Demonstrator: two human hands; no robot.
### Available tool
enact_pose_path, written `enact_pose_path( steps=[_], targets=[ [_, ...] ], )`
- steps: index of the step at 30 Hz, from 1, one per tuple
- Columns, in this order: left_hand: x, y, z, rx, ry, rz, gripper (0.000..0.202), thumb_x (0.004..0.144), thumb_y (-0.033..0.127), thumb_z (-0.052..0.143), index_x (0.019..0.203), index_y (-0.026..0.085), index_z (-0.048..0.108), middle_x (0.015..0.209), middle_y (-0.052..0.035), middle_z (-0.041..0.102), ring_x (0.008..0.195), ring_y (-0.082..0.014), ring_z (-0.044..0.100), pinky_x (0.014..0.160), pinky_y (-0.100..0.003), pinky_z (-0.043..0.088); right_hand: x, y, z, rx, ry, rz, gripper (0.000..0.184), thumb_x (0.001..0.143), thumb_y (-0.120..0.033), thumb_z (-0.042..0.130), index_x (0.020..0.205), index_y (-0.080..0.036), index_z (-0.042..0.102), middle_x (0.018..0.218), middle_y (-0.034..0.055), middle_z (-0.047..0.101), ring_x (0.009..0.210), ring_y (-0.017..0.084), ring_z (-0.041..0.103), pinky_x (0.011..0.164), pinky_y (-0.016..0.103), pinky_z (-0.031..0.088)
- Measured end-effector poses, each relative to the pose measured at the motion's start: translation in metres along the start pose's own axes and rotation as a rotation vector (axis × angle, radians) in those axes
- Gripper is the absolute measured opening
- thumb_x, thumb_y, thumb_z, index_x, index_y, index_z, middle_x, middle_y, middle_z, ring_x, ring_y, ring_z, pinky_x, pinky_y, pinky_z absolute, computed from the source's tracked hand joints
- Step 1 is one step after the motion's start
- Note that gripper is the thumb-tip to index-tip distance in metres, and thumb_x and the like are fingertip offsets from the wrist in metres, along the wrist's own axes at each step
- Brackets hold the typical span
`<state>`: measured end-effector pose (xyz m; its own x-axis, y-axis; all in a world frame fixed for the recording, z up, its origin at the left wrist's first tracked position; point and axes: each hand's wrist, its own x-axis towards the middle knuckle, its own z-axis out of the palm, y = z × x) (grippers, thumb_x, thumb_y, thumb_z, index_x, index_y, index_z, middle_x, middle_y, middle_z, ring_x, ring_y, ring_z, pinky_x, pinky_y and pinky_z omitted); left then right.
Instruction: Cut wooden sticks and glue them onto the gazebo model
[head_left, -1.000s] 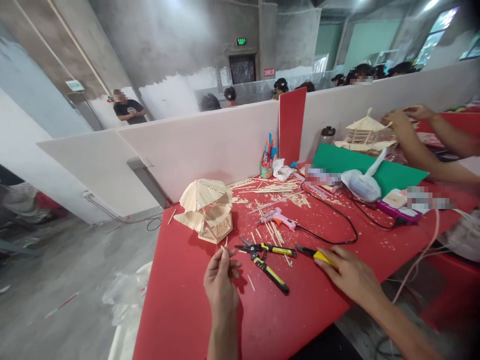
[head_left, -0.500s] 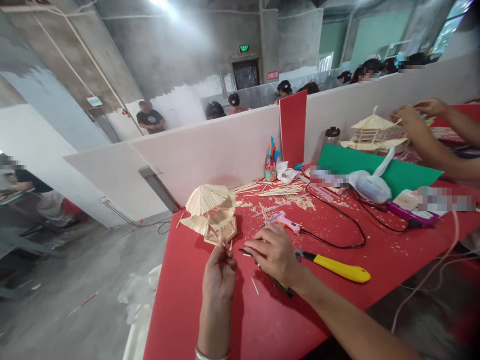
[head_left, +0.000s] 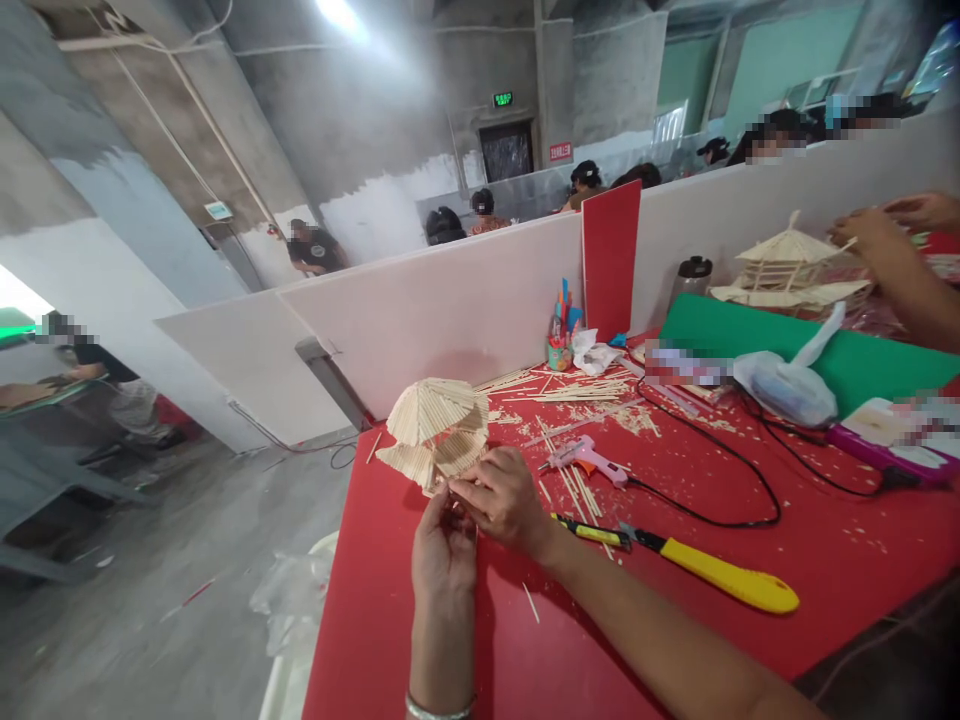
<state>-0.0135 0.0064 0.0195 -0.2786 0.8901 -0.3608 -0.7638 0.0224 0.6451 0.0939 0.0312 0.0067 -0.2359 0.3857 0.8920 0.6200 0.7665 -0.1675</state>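
A small pavilion model [head_left: 435,415] built of pale wooden sticks stands near the left edge of the red table. Just in front of its base, my left hand [head_left: 444,550] is closed, palm up, with thumb and fingertips pinched on a short thin wooden stick that is mostly hidden. My right hand [head_left: 508,500] reaches across to it, its fingers pressed together at the left fingertips; what they grip is covered. To the right lie a yellow-and-black utility knife [head_left: 592,532], a cutting tool with a yellow handle [head_left: 727,572] and a pink glue gun [head_left: 592,460].
Loose sticks [head_left: 570,385] and shavings cover the back of the red table [head_left: 585,650]. A pen holder [head_left: 559,350] stands by the white partition [head_left: 450,320]. The glue gun's black cord [head_left: 720,520] loops right. A co-worker's hands [head_left: 877,235] hold a stick near another pavilion model [head_left: 791,255].
My right hand has moved left, from above the utility knife to my left fingertips. The knife now lies uncovered on the table. The view has shifted slightly.
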Motion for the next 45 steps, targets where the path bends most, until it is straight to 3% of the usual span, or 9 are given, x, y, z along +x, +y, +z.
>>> enact_pose_path(
  steps=[3, 7, 14, 21, 25, 34, 42, 45],
  targets=[
    [-0.001, 0.0, 0.005, -0.053, 0.086, -0.031, 0.008, 0.081, 0.008, 0.063, 0.076, 0.012, 0.068, 0.066, -0.0014, 0.065, 0.051, -0.007, 0.058, 0.046, -0.014, 0.044, 0.002, 0.003, 0.003, -0.005, 0.053, -0.019, 0.017, 0.094, -0.025, 0.057, 0.097, -0.021, 0.073, 0.08, 0.0026, 0.069, 0.078, 0.018, 0.053, 0.076, 0.037, 0.035],
    [-0.007, -0.007, 0.007, -0.09, 0.171, 0.06, 0.01, 0.081, 0.012, 0.064, 0.087, 0.012, 0.071, 0.071, -0.0011, 0.066, 0.052, -0.0059, 0.058, 0.047, -0.014, 0.044, 0.007, 0.009, 0.006, -0.057, 0.088, -0.011, 0.016, 0.092, -0.025, 0.06, 0.1, -0.021, 0.073, 0.081, 0.003, 0.07, 0.08, 0.018, 0.054, 0.075, 0.037, 0.035],
    [-0.009, -0.022, 0.008, -0.092, 0.248, 0.125, 0.018, 0.075, 0.021, 0.071, 0.091, 0.014, 0.073, 0.056, 0.0065, 0.048, 0.041, -0.0025, 0.037, 0.037, -0.015, 0.027, 0.009, 0.009, 0.017, -0.039, 0.063, -0.034, 0.019, 0.093, -0.027, 0.056, 0.098, -0.02, 0.073, 0.082, 0.0041, 0.07, 0.082, 0.019, 0.054, 0.078, 0.038, 0.037],
    [-0.009, -0.029, 0.004, 0.097, 0.149, 0.296, 0.035, 0.079, 0.029, 0.066, 0.111, 0.018, 0.072, 0.048, 0.0092, 0.033, 0.04, -0.0046, 0.024, 0.037, -0.018, 0.017, 0.009, 0.01, 0.022, -0.077, 0.109, -0.013, 0.018, 0.093, -0.026, 0.057, 0.096, -0.02, 0.073, 0.078, 0.0035, 0.069, 0.081, 0.018, 0.054, 0.075, 0.037, 0.036],
    [-0.009, -0.028, 0.006, 0.12, 0.173, 0.306, 0.043, 0.076, 0.035, 0.071, 0.116, 0.018, 0.071, 0.046, 0.0106, 0.03, 0.04, -0.0047, 0.022, 0.038, -0.018, 0.018, 0.011, 0.011, 0.023, -0.069, 0.103, -0.037, 0.018, 0.093, -0.027, 0.057, 0.096, -0.02, 0.073, 0.077, 0.0034, 0.068, 0.08, 0.018, 0.054, 0.074, 0.037, 0.036],
    [-0.007, -0.025, 0.007, 0.128, 0.214, 0.317, 0.041, 0.067, 0.042, 0.079, 0.099, 0.016, 0.072, 0.044, 0.0125, 0.028, 0.04, -0.0047, 0.022, 0.038, -0.018, 0.018, 0.008, 0.014, 0.026, -0.045, 0.027, -0.079, 0.024, 0.096, -0.032, 0.052, 0.098, -0.02, 0.073, 0.083, 0.0049, 0.069, 0.082, 0.019, 0.053, 0.074, 0.037, 0.036],
    [-0.006, -0.027, 0.004, 0.242, 0.201, 0.365, 0.041, 0.07, 0.052, 0.074, 0.09, 0.015, 0.07, 0.044, 0.0122, 0.028, 0.04, -0.0049, 0.023, 0.04, -0.02, 0.016, 0.008, 0.015, 0.026, -0.018, -0.005, -0.04, 0.021, 0.095, -0.03, 0.056, 0.1, -0.02, 0.073, 0.082, 0.0047, 0.068, 0.08, 0.019, 0.054, 0.074, 0.036, 0.039],
    [-0.006, -0.027, 0.004, 0.232, 0.206, 0.366, 0.037, 0.069, 0.051, 0.076, 0.078, 0.016, 0.067, 0.044, 0.0117, 0.028, 0.04, -0.0047, 0.023, 0.04, -0.021, 0.018, 0.009, 0.015, 0.026, -0.012, -0.026, -0.018, 0.021, 0.095, -0.029, 0.056, 0.102, -0.02, 0.073, 0.08, 0.0047, 0.067, 0.079, 0.019, 0.054, 0.073, 0.035, 0.04]
  ],
)
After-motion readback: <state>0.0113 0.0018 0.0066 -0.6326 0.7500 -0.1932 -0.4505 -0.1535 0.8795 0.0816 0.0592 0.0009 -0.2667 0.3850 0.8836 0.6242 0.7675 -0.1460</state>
